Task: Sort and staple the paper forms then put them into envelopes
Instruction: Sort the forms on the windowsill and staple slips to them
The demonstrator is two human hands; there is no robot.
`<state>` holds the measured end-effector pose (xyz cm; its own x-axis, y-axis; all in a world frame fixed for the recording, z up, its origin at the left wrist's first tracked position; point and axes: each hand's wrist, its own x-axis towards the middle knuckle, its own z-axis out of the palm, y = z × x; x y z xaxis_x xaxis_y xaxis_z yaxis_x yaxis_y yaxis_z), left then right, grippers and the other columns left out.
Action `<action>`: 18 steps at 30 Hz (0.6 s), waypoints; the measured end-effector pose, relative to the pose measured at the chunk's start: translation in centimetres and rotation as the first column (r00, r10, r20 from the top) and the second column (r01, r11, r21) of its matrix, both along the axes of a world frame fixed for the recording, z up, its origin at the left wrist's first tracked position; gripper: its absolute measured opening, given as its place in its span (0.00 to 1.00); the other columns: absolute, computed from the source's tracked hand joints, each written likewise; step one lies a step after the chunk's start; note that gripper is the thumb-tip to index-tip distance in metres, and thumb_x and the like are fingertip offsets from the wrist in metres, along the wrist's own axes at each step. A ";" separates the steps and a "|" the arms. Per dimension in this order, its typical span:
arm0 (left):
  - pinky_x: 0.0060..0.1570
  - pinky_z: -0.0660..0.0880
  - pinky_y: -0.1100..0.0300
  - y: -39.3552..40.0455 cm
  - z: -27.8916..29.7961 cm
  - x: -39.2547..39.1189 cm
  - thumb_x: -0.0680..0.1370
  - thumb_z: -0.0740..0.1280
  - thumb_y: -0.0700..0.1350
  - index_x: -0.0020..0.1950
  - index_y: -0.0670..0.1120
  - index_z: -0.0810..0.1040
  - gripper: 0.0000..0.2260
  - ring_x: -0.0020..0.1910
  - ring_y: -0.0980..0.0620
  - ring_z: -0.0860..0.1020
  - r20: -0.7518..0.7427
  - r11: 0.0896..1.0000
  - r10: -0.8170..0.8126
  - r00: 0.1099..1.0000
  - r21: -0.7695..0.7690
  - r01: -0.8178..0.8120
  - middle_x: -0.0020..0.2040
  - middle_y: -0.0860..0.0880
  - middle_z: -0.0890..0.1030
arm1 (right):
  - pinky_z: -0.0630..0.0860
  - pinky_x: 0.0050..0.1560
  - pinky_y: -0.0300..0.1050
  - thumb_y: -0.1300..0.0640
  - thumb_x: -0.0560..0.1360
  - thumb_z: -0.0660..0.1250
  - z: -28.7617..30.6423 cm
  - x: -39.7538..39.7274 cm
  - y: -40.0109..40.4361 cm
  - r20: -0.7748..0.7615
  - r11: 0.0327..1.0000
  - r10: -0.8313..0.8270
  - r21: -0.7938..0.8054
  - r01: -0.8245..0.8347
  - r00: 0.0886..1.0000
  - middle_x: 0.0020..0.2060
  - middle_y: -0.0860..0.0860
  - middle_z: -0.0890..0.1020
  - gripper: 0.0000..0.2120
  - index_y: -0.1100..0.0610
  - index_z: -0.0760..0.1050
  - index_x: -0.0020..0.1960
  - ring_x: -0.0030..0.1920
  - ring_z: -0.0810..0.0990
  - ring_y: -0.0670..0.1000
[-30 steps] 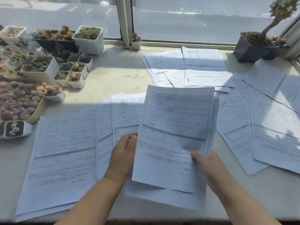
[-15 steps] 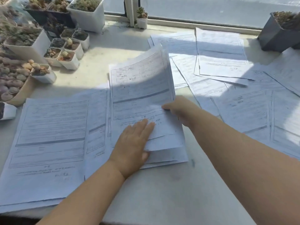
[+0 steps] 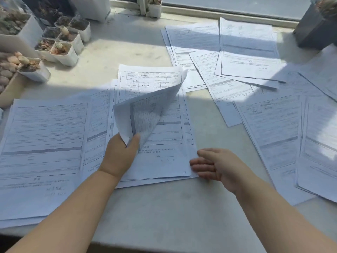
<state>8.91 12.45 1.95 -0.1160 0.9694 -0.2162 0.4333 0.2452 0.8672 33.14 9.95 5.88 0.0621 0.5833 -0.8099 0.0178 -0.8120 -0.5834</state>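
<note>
In the middle of the frame: a small pile of paper forms (image 3: 164, 157) lies flat on the desk (image 3: 164, 212).
Left hand: the left hand (image 3: 120, 154) pinches the near corner of the top sheet (image 3: 145, 110) between thumb and fingers. The sheet curls up and over, away from the pile.
Right hand: the right hand (image 3: 217, 165) is spread, fingers straight. Its fingertips touch the lower right edge of the pile.
Where the pile sits: between the two hands, under the left one and just beside the right one.
Hands counted: two, near each other.
Other paper groups: three. A big stack (image 3: 43, 143) at the left of the frame, a loose fan of sheets (image 3: 228, 57) at the upper right, and more sheets (image 3: 295, 139) along the right edge. I cannot tell how many sheets are in each.
Plant pots: a cluster of little white pots (image 3: 60, 42) at the upper left, too crowded to count. One dark pot (image 3: 313, 28) sits at the upper right.
</note>
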 end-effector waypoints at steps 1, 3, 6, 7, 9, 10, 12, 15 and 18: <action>0.35 0.69 0.78 -0.1 0.0 0.1 0.80 0.64 0.47 0.45 0.48 0.77 0.05 0.36 0.69 0.75 0.024 1.000 0.010 1.000 0.001 -0.010 0.39 0.54 0.78 | 0.81 0.42 0.45 0.57 0.78 0.66 0.0 -0.4 0.1 0.037 1.000 0.008 0.029 -0.009 0.999 0.44 0.58 0.85 0.09 0.58 0.72 0.57 0.41 0.84 0.53; 0.36 0.68 0.79 -0.2 0.2 0.2 0.80 0.64 0.41 0.46 0.51 0.77 0.07 0.37 0.72 0.75 0.024 0.999 0.031 0.999 0.006 -0.032 0.41 0.56 0.78 | 0.80 0.44 0.47 0.59 0.77 0.67 0.0 -1.4 0.4 0.100 0.995 0.045 0.080 -0.053 0.994 0.45 0.57 0.84 0.12 0.57 0.69 0.58 0.39 0.83 0.52; 0.42 0.68 0.75 0.0 0.5 0.6 0.78 0.66 0.40 0.64 0.46 0.73 0.14 0.48 0.60 0.75 -0.006 0.994 0.108 0.994 -0.021 -0.108 0.51 0.53 0.77 | 0.80 0.41 0.45 0.60 0.74 0.70 -0.3 -2.3 0.5 0.075 0.984 0.161 0.065 -0.166 0.984 0.43 0.54 0.82 0.10 0.59 0.74 0.54 0.33 0.80 0.49; 0.46 0.67 0.72 0.2 0.8 0.7 0.77 0.68 0.40 0.70 0.44 0.67 0.22 0.52 0.56 0.72 -0.029 0.988 0.149 0.988 -0.025 -0.149 0.56 0.51 0.75 | 0.80 0.39 0.43 0.61 0.74 0.70 -0.5 -2.4 0.5 0.052 0.978 0.202 0.050 -0.204 0.978 0.41 0.53 0.82 0.06 0.60 0.77 0.50 0.30 0.79 0.47; 0.49 0.65 0.75 0.3 1.5 0.8 0.75 0.70 0.39 0.76 0.49 0.56 0.34 0.57 0.59 0.68 -0.049 0.983 0.170 0.984 0.073 -0.166 0.64 0.52 0.69 | 0.79 0.37 0.41 0.64 0.74 0.69 -0.9 -2.3 0.4 0.028 0.965 0.255 0.048 -0.256 0.967 0.37 0.52 0.82 0.04 0.60 0.78 0.41 0.28 0.77 0.46; 0.48 0.63 0.81 0.3 1.9 0.8 0.75 0.70 0.38 0.77 0.54 0.51 0.38 0.58 0.64 0.66 -0.050 0.978 0.145 0.988 0.158 -0.135 0.68 0.54 0.66 | 0.79 0.36 0.41 0.64 0.74 0.69 -1.1 -2.2 0.4 0.016 0.963 0.265 0.053 -0.265 0.964 0.36 0.53 0.82 0.05 0.61 0.77 0.39 0.29 0.78 0.47; 0.44 0.59 0.87 0.4 2.5 0.7 0.74 0.70 0.37 0.74 0.62 0.44 0.43 0.59 0.66 0.65 -0.118 0.953 0.070 0.991 0.300 -0.032 0.74 0.54 0.61 | 0.78 0.34 0.39 0.63 0.75 0.69 -1.1 -2.1 0.3 -0.012 0.965 0.252 0.074 -0.251 0.968 0.34 0.53 0.82 0.08 0.61 0.77 0.37 0.31 0.78 0.48; 0.43 0.69 0.79 0.5 2.6 0.5 0.76 0.67 0.41 0.73 0.68 0.48 0.38 0.49 0.59 0.75 -0.262 0.911 -0.166 0.951 0.329 0.249 0.63 0.56 0.74 | 0.74 0.37 0.41 0.58 0.75 0.71 -1.2 -2.3 0.3 -0.027 0.977 0.199 0.086 -0.196 0.980 0.35 0.55 0.82 0.08 0.62 0.77 0.40 0.33 0.78 0.50; 0.50 0.77 0.56 -0.5 0.7 0.8 0.75 0.66 0.43 0.70 0.67 0.61 0.30 0.46 0.54 0.79 -0.300 0.884 -0.411 0.861 0.098 0.456 0.54 0.58 0.82 | 0.65 0.42 0.49 0.45 0.62 0.79 -1.3 -3.1 0.2 0.003 0.980 0.176 0.091 -0.176 0.984 0.35 0.57 0.75 0.22 0.59 0.75 0.42 0.36 0.70 0.54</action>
